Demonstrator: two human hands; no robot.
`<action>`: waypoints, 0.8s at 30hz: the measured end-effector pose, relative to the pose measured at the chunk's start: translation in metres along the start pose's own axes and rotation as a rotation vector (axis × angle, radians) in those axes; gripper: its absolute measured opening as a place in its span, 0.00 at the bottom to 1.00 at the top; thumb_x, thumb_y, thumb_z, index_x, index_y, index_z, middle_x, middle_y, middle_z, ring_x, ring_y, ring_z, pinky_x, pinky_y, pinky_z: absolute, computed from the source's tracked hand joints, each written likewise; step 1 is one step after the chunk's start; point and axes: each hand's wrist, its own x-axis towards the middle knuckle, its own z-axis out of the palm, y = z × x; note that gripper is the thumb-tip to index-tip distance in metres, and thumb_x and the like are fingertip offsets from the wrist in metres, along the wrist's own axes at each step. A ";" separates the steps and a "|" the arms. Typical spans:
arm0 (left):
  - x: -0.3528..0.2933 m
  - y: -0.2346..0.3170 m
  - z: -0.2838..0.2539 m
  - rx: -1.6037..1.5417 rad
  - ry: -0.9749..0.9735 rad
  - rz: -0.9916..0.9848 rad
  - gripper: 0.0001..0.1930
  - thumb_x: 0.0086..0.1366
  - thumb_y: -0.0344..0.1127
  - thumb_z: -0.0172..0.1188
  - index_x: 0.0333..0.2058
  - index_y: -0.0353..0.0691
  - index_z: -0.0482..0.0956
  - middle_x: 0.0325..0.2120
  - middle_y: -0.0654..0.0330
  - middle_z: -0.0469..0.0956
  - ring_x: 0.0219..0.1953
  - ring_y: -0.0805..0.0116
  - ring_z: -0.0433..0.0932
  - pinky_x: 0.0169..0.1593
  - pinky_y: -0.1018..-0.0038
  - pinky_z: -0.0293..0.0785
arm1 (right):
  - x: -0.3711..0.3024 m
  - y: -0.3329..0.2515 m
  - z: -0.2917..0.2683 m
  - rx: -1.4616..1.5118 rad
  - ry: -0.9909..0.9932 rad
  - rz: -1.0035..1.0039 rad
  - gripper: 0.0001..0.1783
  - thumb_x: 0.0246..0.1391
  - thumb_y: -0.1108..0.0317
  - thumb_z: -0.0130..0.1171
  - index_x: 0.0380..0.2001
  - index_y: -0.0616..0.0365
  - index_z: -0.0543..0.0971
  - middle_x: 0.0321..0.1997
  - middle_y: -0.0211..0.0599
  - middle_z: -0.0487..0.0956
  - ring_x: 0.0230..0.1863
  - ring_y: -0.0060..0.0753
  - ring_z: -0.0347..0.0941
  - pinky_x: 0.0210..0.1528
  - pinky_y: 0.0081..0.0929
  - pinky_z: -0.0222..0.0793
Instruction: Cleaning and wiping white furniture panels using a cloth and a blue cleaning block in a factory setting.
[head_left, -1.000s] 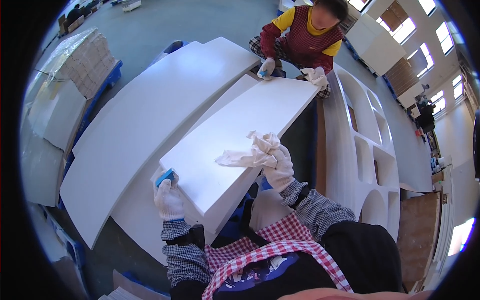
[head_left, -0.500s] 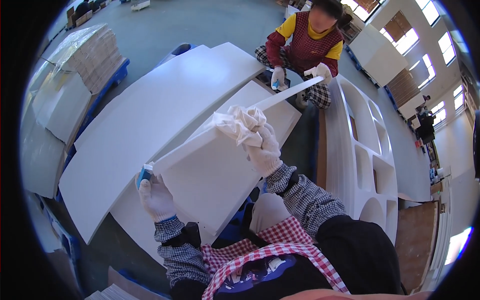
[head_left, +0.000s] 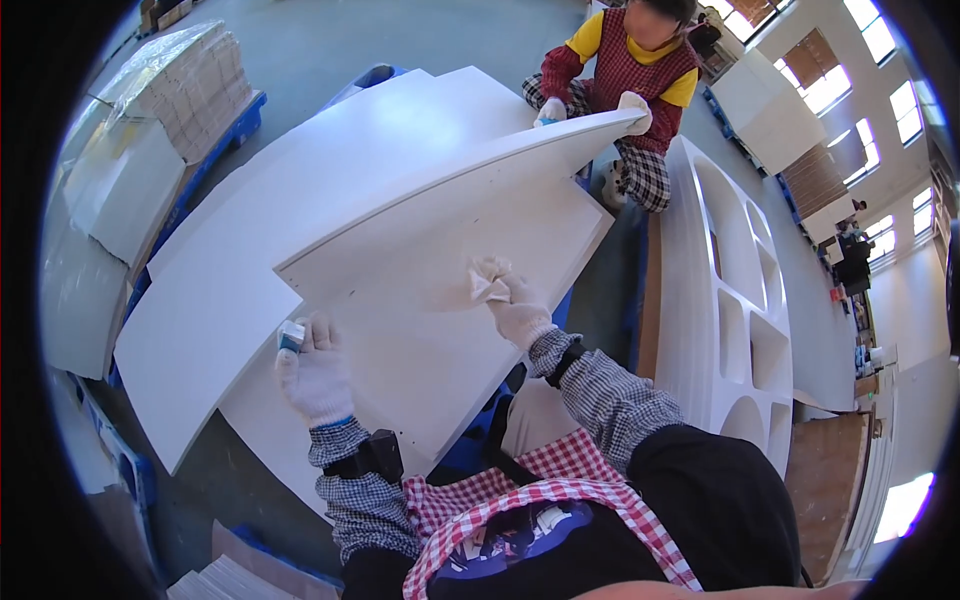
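My left hand (head_left: 318, 375), in a white knit glove, holds a small blue and white block (head_left: 290, 336) between thumb and fingers, near the left edge of the panels. A crumpled white cloth (head_left: 489, 280) is bunched in my gloved right hand (head_left: 522, 318), low over white panel surface; whether it presses on it I cannot tell. Beyond my hands a large white panel (head_left: 450, 180) is tilted up, its long edge running from left to far right. A co-worker's gloved hand (head_left: 634, 112) grips its far right end.
The co-worker (head_left: 640, 70) crouches at the far side. More flat white panels (head_left: 200, 330) lie to the left. A stack of white pieces with rounded cutouts (head_left: 735, 310) stands on the right. Wrapped stacks (head_left: 180, 90) sit on blue pallets at far left.
The panel has swung up from a nearly edge-on view, showing a broad face. My right hand has lowered the cloth from the panel's edge toward me. My left hand stays near its place.
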 end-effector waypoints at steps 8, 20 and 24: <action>0.008 -0.014 0.017 0.245 0.075 0.116 0.21 0.66 0.39 0.59 0.56 0.37 0.75 0.57 0.53 0.77 0.60 0.54 0.72 0.74 0.51 0.50 | 0.031 0.073 0.022 -0.520 -0.518 -0.137 0.22 0.60 0.61 0.56 0.57 0.53 0.73 0.56 0.56 0.73 0.54 0.56 0.74 0.56 0.44 0.73; 0.078 0.041 0.045 1.301 -0.027 -0.036 0.21 0.55 0.26 0.68 0.48 0.31 0.79 0.53 0.57 0.74 0.51 0.63 0.77 0.54 0.70 0.76 | 0.018 0.059 0.039 -0.609 -0.453 -0.122 0.22 0.57 0.60 0.58 0.53 0.53 0.76 0.52 0.54 0.76 0.53 0.59 0.73 0.57 0.44 0.71; 0.115 0.046 0.047 1.203 -0.120 -0.078 0.18 0.54 0.28 0.72 0.44 0.32 0.82 0.46 0.58 0.77 0.46 0.65 0.80 0.51 0.71 0.78 | 0.026 0.082 0.049 -0.606 -0.403 -0.183 0.21 0.56 0.56 0.60 0.50 0.53 0.77 0.49 0.52 0.78 0.54 0.58 0.73 0.57 0.45 0.71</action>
